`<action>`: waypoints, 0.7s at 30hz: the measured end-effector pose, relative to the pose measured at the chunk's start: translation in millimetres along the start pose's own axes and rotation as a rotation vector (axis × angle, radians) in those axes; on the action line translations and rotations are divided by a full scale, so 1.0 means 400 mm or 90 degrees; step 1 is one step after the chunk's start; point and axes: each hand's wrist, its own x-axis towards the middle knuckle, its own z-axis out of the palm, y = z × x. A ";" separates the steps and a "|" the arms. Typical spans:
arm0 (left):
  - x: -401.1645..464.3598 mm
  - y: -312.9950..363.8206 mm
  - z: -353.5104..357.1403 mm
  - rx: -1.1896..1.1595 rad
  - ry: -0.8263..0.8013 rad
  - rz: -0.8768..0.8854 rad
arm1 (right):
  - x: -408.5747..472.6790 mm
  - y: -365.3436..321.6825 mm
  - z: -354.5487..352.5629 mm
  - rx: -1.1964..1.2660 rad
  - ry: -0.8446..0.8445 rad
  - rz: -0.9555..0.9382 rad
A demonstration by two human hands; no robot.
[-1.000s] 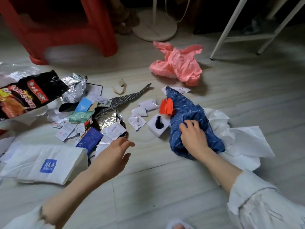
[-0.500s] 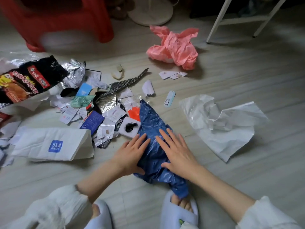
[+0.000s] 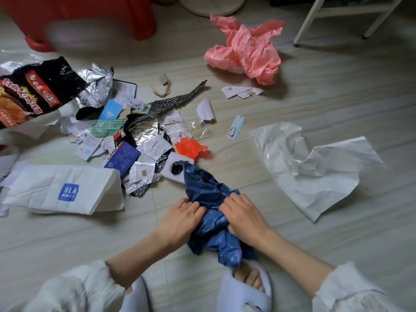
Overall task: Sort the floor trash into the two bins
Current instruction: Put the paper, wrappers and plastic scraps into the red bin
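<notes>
From the head camera we look down at a pale wooden floor (image 3: 337, 91) strewn with trash. In front of us both hands work on a blue plastic bag (image 3: 209, 192): our left hand (image 3: 180, 218) has its fingers curled into the crumpled plastic from the left, and our right hand (image 3: 244, 216) bunches it from the right, knuckles up, fingers tucked into the folds. The bag's lower end hangs down to the toes of our right slipper (image 3: 245, 287), and its upper end lies against a small white box with a dark hole (image 3: 173, 171).

Just beyond that box we see a scrap of orange plastic (image 3: 189, 147), and to its left a heap of paper slips, foil and cards, among them a dark blue card (image 3: 122, 159) and a striped green wrapper (image 3: 108, 126). A black and red snack packet (image 3: 24, 91) with a silver lining lies at the far left. Below it a white paper bag with a blue logo (image 3: 65, 191) lies flat.

To the right, well apart from the heap, a crumpled white plastic bag (image 3: 308, 167) is spread out. A small pale blue tag (image 3: 235, 127) lies between it and the heap. Farther off sits a pink plastic bag (image 3: 247, 50), near a red stool (image 3: 90, 14) and a white frame leg (image 3: 308, 21).
</notes>
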 end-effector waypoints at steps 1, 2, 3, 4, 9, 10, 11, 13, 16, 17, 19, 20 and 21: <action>-0.007 -0.001 -0.004 -0.031 0.022 -0.002 | -0.007 -0.007 -0.007 0.033 0.026 0.005; -0.013 -0.005 -0.007 -0.057 0.048 -0.004 | -0.011 -0.011 -0.012 0.068 0.042 0.009; -0.020 -0.010 -0.013 -0.080 0.069 -0.003 | -0.014 -0.016 -0.016 0.103 0.048 0.016; -0.025 -0.018 -0.023 -0.109 0.084 -0.003 | -0.016 -0.018 -0.018 0.140 0.046 0.027; -0.030 -0.053 -0.074 -0.187 0.134 -0.054 | 0.003 -0.035 -0.047 0.249 -0.060 0.074; -0.028 -0.056 -0.081 -0.192 0.143 -0.061 | 0.013 -0.040 -0.060 0.281 -0.065 0.103; -0.026 -0.056 -0.086 -0.196 0.152 -0.062 | 0.022 -0.044 -0.073 0.317 -0.062 0.131; -0.027 -0.055 -0.092 -0.195 0.164 -0.050 | 0.038 -0.044 -0.090 0.350 -0.033 0.158; -0.039 -0.065 -0.085 -0.162 0.138 -0.027 | 0.067 -0.030 -0.094 0.332 -0.098 0.181; -0.045 -0.070 -0.076 -0.143 0.120 -0.014 | 0.075 -0.029 -0.088 0.325 -0.152 0.200; -0.064 -0.082 -0.051 -0.101 0.074 0.001 | 0.088 -0.033 -0.058 0.367 -0.255 0.259; -0.075 -0.086 -0.038 -0.091 0.047 -0.001 | 0.093 -0.039 -0.042 0.410 -0.290 0.297; -0.086 -0.090 -0.025 -0.094 0.022 -0.013 | 0.100 -0.047 -0.023 0.448 -0.316 0.335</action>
